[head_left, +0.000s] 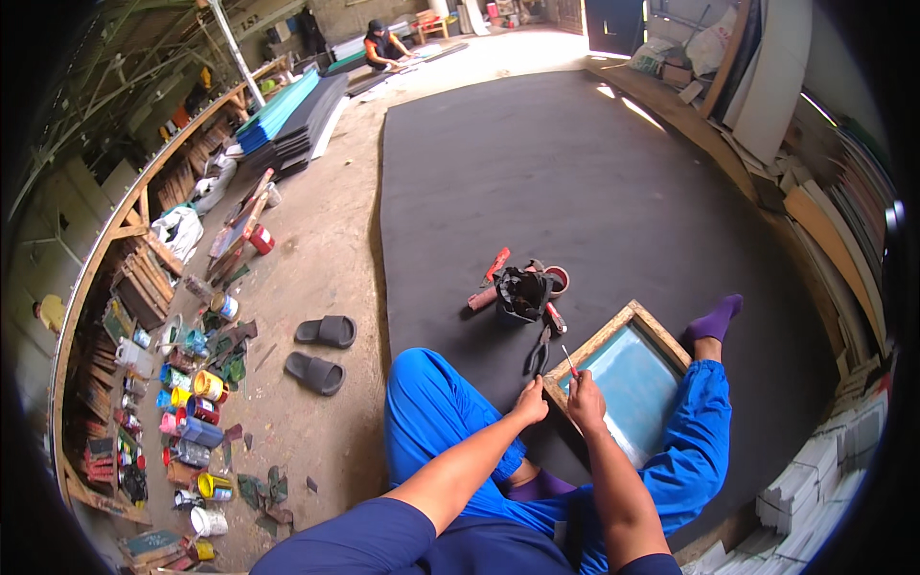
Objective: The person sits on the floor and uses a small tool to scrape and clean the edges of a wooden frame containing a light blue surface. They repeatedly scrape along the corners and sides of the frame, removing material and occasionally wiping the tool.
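Wooden frame (blue-centred) beside left hand

2 hands, 1 wood-framed screen, 1 thin tool, 1 pr. pliers, 1 tape roll, 1 blk container, 2 blk slides, 2 purple socks, 1 blk mat, 1 crouched co-worker; 10+ paint cans, exact no. is unclear.

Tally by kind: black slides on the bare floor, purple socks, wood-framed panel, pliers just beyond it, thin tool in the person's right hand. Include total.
Black slides: 2
Purple socks: 2
Wood-framed panel: 1
Pliers: 1
Thin-shafted tool: 1
Total: 7
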### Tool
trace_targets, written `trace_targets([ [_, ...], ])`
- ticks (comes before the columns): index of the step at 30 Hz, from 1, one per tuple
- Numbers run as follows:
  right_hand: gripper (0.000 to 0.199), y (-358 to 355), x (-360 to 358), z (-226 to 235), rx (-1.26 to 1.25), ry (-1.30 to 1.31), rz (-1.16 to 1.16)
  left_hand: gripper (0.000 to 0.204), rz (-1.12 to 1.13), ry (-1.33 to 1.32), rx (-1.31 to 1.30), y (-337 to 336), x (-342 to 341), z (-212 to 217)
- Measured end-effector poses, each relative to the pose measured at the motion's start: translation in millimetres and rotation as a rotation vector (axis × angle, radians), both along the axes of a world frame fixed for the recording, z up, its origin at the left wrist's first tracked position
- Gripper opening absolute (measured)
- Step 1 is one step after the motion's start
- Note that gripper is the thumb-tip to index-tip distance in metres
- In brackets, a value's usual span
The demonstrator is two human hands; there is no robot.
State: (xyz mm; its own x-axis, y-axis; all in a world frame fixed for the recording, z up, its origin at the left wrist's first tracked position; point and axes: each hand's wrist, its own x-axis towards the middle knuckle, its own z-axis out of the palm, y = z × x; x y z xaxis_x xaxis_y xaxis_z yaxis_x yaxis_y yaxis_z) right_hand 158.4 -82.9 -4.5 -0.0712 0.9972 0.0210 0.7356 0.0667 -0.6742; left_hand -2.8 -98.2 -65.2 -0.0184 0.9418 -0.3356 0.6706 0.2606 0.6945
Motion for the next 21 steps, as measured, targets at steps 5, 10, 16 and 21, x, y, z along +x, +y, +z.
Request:
trace_targets([
  [5,0.03,-19,8,18,-0.044,0.107,0.032,0.084,0.019,-0.024,0.099,1,-12,-18],
  [10,0.03,-38,24,15,-0.107,0.064,-0.033,0.079,0.074,-0.239,0.131,-9,-13,-9],
  [16,0.032,-42,7,25,-0.172,0.018,-0.023,0.081,0.074,-0.277,0.214,-21,-17,-4],
  [21,0.032,-42,-3,16,-0.255,0.084,0.012,0.083,0.05,-0.245,0.259,-24,-16,-17],
])
